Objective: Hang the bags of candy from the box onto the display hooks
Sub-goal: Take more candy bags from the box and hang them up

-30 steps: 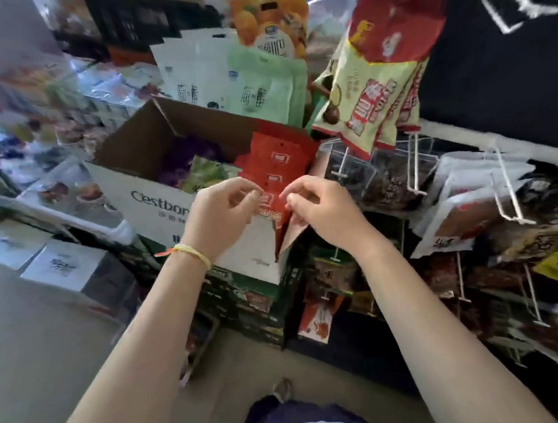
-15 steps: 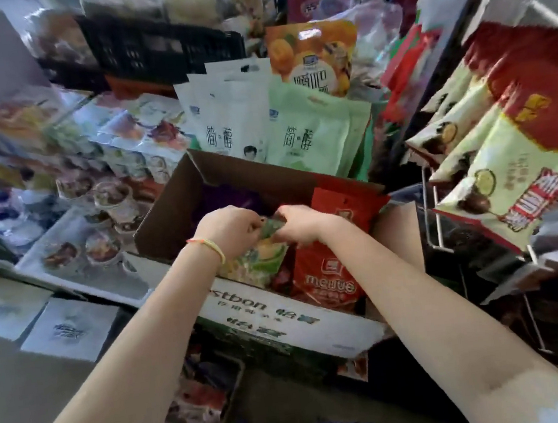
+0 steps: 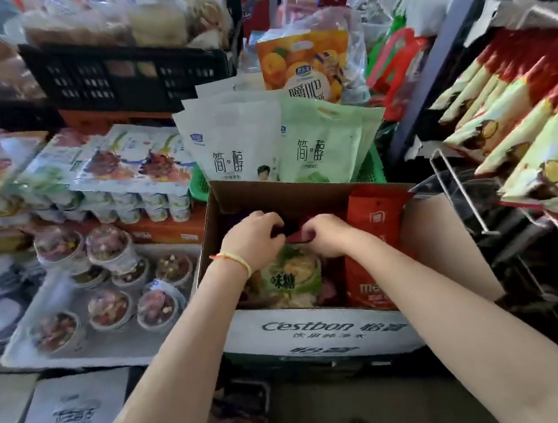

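Down inside the open brown cardboard box (image 3: 303, 191) printed with "Cestbon", seen from the head camera, both hands meet over the candy. The left hand (image 3: 251, 236), with a thin yellow-and-red band at its wrist, has its fingers curled down into the box; the right hand (image 3: 325, 235) curls beside it, almost touching. Between them sits a dark red bag top (image 3: 299, 235), which both hands seem to pinch, though the fingertips are hidden and the grip cannot be told for sure. Just below lies a green-and-yellow candy bag (image 3: 294, 275), and at the box's right wall stand tall red-orange pouches (image 3: 373, 236).

To the right, well apart from the box, white wire display hooks (image 3: 459, 199) jut from the rack, under hanging cream-and-red snack bags (image 3: 517, 138).

The step in hand looks like picking out one bag. It would go best by gripping the header near its hang hole, lifting straight up so that neighbouring bags stay put, then turning the hole towards a free hook.
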{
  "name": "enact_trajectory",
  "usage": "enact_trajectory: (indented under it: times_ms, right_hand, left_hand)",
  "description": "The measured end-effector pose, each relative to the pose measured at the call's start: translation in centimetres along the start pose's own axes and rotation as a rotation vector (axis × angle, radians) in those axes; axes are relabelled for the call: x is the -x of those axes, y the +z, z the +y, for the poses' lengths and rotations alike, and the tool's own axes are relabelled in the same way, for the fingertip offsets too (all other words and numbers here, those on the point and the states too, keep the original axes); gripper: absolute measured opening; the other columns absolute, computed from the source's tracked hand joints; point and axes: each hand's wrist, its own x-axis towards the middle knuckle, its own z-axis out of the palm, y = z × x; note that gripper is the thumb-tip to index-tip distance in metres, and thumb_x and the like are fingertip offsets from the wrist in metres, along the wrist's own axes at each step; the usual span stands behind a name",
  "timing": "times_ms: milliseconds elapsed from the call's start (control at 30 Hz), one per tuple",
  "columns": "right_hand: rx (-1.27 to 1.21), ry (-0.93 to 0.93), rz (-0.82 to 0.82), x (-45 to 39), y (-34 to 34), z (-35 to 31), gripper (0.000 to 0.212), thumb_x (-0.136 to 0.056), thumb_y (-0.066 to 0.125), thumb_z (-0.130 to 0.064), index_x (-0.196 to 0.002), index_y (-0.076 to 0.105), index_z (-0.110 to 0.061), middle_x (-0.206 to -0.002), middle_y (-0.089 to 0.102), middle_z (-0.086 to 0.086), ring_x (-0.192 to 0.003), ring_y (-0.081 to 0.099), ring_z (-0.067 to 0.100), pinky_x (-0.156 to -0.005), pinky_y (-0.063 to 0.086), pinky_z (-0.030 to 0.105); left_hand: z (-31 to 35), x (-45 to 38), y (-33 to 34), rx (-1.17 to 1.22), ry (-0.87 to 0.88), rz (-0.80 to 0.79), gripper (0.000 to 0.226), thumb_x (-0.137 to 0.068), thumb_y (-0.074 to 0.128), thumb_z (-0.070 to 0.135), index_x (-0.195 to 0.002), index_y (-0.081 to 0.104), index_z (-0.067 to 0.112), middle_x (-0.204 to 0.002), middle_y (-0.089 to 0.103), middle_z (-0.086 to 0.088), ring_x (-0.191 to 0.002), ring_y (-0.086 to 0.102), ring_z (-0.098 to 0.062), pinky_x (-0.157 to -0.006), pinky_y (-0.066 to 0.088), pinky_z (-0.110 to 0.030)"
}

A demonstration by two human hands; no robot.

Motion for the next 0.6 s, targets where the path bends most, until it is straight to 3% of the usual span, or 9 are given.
enact_trajectory:
  times_ms: [100,167,267,333,433,500,600]
  right_hand:
    - [-0.374,-0.174,0.134,3.2,-2.0,-0.7,0.008,-0.091,0.073,-0.017,-0.089,0.067,-0.011,-0.073,0.059,-0.013,-0.069,0.053,0.005,-0.070,0.039,0.024]
    - [-0.649,-0.228,0.184,5.2,-2.9,-0.9,0.006,-0.095,0.067,-0.011,-0.091,0.064,-0.007,-0.064,0.059,-0.017,-0.063,0.053,-0.004,-0.067,0.041,0.015]
    - [-1.082,-0.252,0.211,7.4,-4.0,-0.4,0.009,-0.097,0.061,-0.009,-0.090,0.060,-0.014,-0.075,0.067,-0.008,-0.077,0.063,0.007,-0.081,0.054,0.026]
    - [-1.271,-0.256,0.314,8.8,-5.0,0.5,0.011,-0.098,0.057,-0.009,-0.090,0.060,-0.014,-0.080,0.067,-0.006,-0.082,0.063,0.009,-0.084,0.052,0.026]
    - [-1.462,-0.263,0.470,11.8,-6.7,1.7,0.022,-0.101,0.051,-0.009,-0.084,0.062,-0.016,-0.075,0.066,-0.006,-0.076,0.063,0.008,-0.077,0.053,0.026]
    - [-1.533,-0.292,0.528,14.0,-7.7,2.6,0.022,-0.100,0.052,-0.011,-0.081,0.062,-0.016,-0.076,0.065,-0.001,-0.073,0.065,0.015,-0.070,0.056,0.031]
    - [-1.499,-0.248,0.651,17.6,-8.5,4.5,0.014,-0.101,0.054,-0.012,-0.088,0.060,-0.013,-0.079,0.067,0.003,-0.076,0.066,0.018,-0.075,0.057,0.039]
  left_hand:
    - [-0.7,-0.3,-0.6,0.136,0.025,0.063,0.060,-0.090,0.069,0.034,-0.144,0.048,0.021,-0.134,0.053,-0.009,-0.127,0.050,-0.028,-0.107,0.041,-0.042]
    - [-0.3,-0.3,-1.4,0.389,0.050,0.172,0.067,-0.084,0.078,0.033,-0.143,0.049,0.021,-0.130,0.058,-0.006,-0.122,0.054,-0.021,-0.107,0.042,-0.038]
    - [1.3,-0.1,-2.9,0.707,0.069,0.388,0.069,-0.075,0.087,0.035,-0.134,0.054,0.025,-0.122,0.061,0.001,-0.113,0.057,-0.010,-0.099,0.044,-0.025]
    - [2.5,-0.1,-3.6,0.834,0.059,0.469,0.070,-0.072,0.088,0.042,-0.132,0.055,0.027,-0.119,0.062,0.003,-0.110,0.058,-0.008,-0.093,0.045,-0.020]
    - [5.1,0.4,-4.2,1.139,0.089,0.384,0.064,-0.066,0.089,0.050,-0.120,0.064,0.028,-0.116,0.068,-0.002,-0.108,0.064,-0.017,-0.090,0.053,-0.029]
    - [7.5,0.9,-3.9,1.311,0.157,0.223,0.040,-0.068,0.084,0.045,-0.101,0.075,0.026,-0.104,0.074,-0.006,-0.098,0.069,-0.026,-0.081,0.055,-0.044]
    - [12.4,1.7,-2.9,1.354,0.135,0.077,0.027,-0.065,0.082,0.047,-0.076,0.075,0.022,-0.083,0.073,-0.007,-0.082,0.062,-0.037,-0.070,0.049,-0.052]
